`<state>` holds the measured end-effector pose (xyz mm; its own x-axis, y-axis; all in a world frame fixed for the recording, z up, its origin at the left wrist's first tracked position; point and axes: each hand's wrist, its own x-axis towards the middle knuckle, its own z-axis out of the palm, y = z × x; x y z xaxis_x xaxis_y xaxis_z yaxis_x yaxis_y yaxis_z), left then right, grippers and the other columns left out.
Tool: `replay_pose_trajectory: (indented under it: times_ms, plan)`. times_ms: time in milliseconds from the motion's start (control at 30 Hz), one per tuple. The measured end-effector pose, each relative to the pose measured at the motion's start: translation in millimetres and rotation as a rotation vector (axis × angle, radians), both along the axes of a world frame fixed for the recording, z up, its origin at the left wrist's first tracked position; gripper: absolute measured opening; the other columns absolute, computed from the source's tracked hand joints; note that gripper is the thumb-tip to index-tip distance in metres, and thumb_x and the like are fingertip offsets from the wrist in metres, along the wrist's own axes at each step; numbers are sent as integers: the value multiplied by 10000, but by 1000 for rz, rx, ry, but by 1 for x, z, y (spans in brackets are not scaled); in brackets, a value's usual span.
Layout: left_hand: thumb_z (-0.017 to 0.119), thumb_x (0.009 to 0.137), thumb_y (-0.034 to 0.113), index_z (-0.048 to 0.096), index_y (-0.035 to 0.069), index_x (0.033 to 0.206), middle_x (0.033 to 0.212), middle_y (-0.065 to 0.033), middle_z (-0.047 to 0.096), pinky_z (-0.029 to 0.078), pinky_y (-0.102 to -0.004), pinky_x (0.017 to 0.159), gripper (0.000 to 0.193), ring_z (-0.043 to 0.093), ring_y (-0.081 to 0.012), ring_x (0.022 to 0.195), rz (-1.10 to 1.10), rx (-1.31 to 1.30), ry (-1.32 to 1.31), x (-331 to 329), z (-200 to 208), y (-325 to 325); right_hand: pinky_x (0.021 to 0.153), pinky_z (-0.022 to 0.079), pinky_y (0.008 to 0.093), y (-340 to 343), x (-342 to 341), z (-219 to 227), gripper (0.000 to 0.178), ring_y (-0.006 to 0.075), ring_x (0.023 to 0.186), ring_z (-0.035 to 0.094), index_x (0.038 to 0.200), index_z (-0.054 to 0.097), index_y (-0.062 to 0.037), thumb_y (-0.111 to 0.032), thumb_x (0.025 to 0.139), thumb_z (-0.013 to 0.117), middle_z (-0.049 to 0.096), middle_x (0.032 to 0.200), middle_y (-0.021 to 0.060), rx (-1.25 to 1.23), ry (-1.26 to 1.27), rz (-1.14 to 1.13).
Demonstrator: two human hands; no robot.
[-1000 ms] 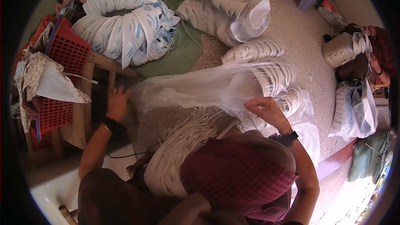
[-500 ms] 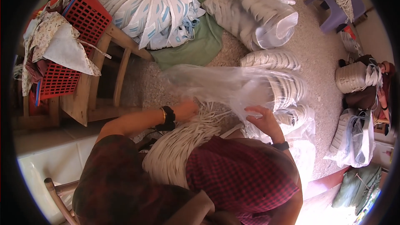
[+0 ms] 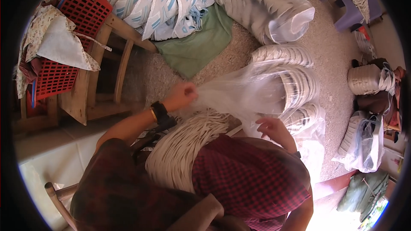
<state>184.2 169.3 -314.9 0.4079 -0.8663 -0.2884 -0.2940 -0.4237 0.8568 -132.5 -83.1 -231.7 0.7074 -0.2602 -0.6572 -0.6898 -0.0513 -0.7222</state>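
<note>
The floor [image 3: 334, 60] is a speckled, gritty surface, giving way to pale tiles at the near left, and the room is crowded with bundled goods. One red plastic basket [image 3: 72, 21] draped with cloth sits on a wooden frame at the far left, one green cloth [image 3: 192, 49] lies under a white-and-blue bundle [image 3: 154, 0], one purple stool [image 3: 351, 8] stands at the far right, and three stacks of white rings [image 3: 299, 81] sit right of centre. The clear plastic bag [image 3: 239, 94] lies in the middle, stretched with its long axis running left to right. The left hand [image 3: 182, 95] is closed, pinching the bag's left end; the right hand [image 3: 274, 129] rests with curled fingers on its near right edge. A stack of white bands [image 3: 184, 145] lies on the lap.
</note>
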Motion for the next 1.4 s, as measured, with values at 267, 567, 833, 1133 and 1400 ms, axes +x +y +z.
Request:
replay_pose_trajectory:
  times_ms: [267, 567, 833, 1133, 1400]
  plan:
    - [690, 916, 205, 583, 84, 857, 744, 85, 527, 392, -187, 630, 171, 467, -4, 691, -62, -63, 502, 2, 170, -81, 656, 483, 260, -29, 101, 112, 386, 122, 863, 659, 1138, 669, -55, -312, 856, 725, 714, 955, 51, 148, -131, 90]
    - [767, 826, 204, 567, 44, 868, 705, 13, 553, 391, -245, 553, 260, 493, -65, 639, -432, -125, -10, -6, 180, -126, 783, 488, 289, -43, 87, 115, 403, 133, 860, 603, 1095, 655, -11, -303, 835, 751, 677, 938, 60, 54, -336, 146]
    - [586, 719, -94, 579, 51, 977, 704, -106, 552, 472, -389, 649, 296, 578, -317, 696, 93, 238, -838, 102, 204, -99, 722, 481, 246, -39, 47, 106, 310, 112, 708, 605, 1068, 704, -38, -310, 955, 608, 699, 805, 33, 60, -193, -147]
    - [496, 746, -81, 670, 17, 947, 841, -147, 613, 488, -357, 746, 283, 606, -348, 770, -371, -391, -229, -69, 226, -124, 768, 549, 302, -30, 73, 150, 348, 202, 991, 658, 1236, 589, -28, -237, 991, 458, 702, 1050, 136, 357, -587, -132]
    - [575, 846, 63, 632, 9, 1098, 981, -113, 648, 506, -337, 797, 264, 627, -257, 866, -644, -655, 266, -120, 125, -205, 803, 550, 302, -15, 85, 182, 435, 193, 888, 670, 1341, 520, -22, -284, 996, 482, 698, 1058, 131, 409, -654, 234]
